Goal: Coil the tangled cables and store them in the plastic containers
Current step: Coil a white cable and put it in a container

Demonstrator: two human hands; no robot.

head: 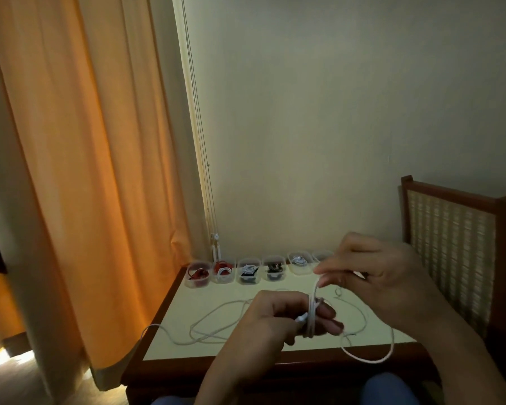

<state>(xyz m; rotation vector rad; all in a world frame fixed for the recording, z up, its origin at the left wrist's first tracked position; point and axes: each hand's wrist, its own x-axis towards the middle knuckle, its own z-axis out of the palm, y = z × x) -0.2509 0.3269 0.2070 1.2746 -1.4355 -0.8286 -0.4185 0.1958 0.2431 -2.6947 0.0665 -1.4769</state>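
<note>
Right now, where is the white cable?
In the head view, low and centre-right, the white cable loops round the left hand, the right hand pinching it just above; the rest trails over the table.

Left hand (pixel 287 317) curled low; right hand (pixel 374 270) higher, fingertips apparently pinching together.
</note>
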